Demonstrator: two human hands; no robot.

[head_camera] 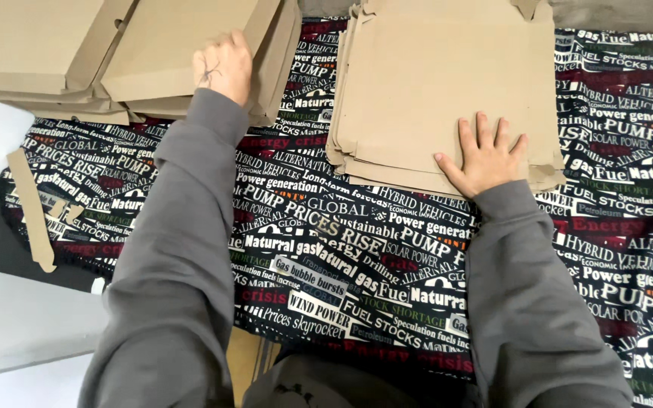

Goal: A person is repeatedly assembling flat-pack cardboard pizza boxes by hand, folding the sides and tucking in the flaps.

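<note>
- Two piles of brown cardboard occupy the top of the frame: a stack of flat, unfolded die-cut cardboard blanks [447, 83] at upper centre-right, and a heap of already folded, shallow brown cardboard boxes [77, 53] at upper left.
- On the near edge of the flat stack rests the right hand [485, 157], palm down and fingers spread, pressing on the top sheet rather than pinching it.
- At the folded heap, the left hand [223, 66] lies with its back to the camera against a folded box lid; its fingers curl out of sight, so whether it grips an edge cannot be told.
- By my reading, the step in hand is the changeover between boxes: one hand at the finished pile, the other on the top blank.
- Taking that blank would call for separating the top sheet alone from those beneath, whose edges lie closely layered.
- Folded boxes in the heap lie closed or nested; nothing shows inside them.
- Both piles sit on a worktop covered by a black cloth printed with white, red and green lettering [326, 249].
- A narrow brown cardboard offcut strip [30, 208] lies at the left edge of the cloth, well apart from either hand.
</note>
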